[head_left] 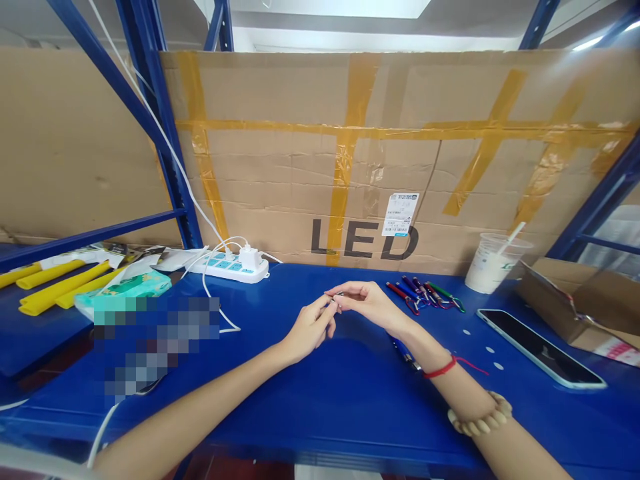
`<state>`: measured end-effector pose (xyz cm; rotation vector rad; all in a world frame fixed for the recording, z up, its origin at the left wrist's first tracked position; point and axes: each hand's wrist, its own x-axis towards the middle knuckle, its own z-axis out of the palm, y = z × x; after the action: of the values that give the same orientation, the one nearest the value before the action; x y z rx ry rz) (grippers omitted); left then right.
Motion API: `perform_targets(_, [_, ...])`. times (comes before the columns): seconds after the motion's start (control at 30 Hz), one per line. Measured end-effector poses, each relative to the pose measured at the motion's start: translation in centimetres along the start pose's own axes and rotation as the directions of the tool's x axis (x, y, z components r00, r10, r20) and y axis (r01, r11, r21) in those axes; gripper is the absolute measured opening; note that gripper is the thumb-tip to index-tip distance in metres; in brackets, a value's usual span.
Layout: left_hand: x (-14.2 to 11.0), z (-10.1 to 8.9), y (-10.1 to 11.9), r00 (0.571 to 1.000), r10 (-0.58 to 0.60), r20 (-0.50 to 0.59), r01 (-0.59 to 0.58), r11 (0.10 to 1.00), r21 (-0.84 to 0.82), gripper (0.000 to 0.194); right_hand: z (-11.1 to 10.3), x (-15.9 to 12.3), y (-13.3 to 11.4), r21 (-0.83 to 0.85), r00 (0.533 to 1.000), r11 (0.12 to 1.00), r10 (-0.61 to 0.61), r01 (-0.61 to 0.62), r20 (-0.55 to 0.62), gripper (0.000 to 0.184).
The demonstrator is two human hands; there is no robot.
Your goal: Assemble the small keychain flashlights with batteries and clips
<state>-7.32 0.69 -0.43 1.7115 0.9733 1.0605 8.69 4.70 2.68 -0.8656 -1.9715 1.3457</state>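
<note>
My left hand (311, 328) and my right hand (373, 305) meet above the middle of the blue table. Between their pinched fingertips is a small silvery metal piece (340, 295), mostly covered, so its exact kind does not show. Both hands are closed on it. Beyond my right hand lies a group of slim, shiny coloured sticks with carabiner-like clips (425, 293), in red, blue, purple and green. A dark blue stick with silvery parts (404, 352) rests on the table, partly behind my right forearm.
A white power strip (235, 268) with plugged cables stands at the back left, near a green tissue pack (140, 288) and yellow tubes (70, 283). To the right are a drink cup (487, 267), a phone (543, 347) and an open cardboard box (565, 293). Taped cardboard (280, 180) walls the back.
</note>
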Motion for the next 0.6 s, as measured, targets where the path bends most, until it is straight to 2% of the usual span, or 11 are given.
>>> perform_targets(0.17, [-0.1, 0.0, 0.1, 0.993, 0.117, 0.0, -0.116, 0.991, 0.066, 0.039, 0.4, -0.1, 0.2, 0.045, 0.999, 0.998, -0.04, 0.041, -0.037, 0.08])
perform_targets(0.33, [0.0, -0.6, 0.0, 0.977, 0.214, 0.015, -0.215, 0.97, 0.113, 0.039, 1.1, -0.1, 0.4, 0.141, 0.996, 0.99, -0.008, -0.005, 0.085, 0.092])
perform_targets(0.4, [0.0, -0.9, -0.1, 0.971, 0.237, 0.036, -0.24, 0.966, 0.098, 0.04, 1.4, 0.1, 0.5, 0.176, 0.996, 0.984, -0.018, 0.002, 0.09, 0.097])
perform_targets(0.6, [0.2, -0.8, -0.1, 0.984, 0.161, 0.076, -0.154, 0.984, -0.093, 0.049, 1.6, 0.3, 0.8, 0.177, 0.998, 0.983, -0.045, 0.037, 0.039, 0.093])
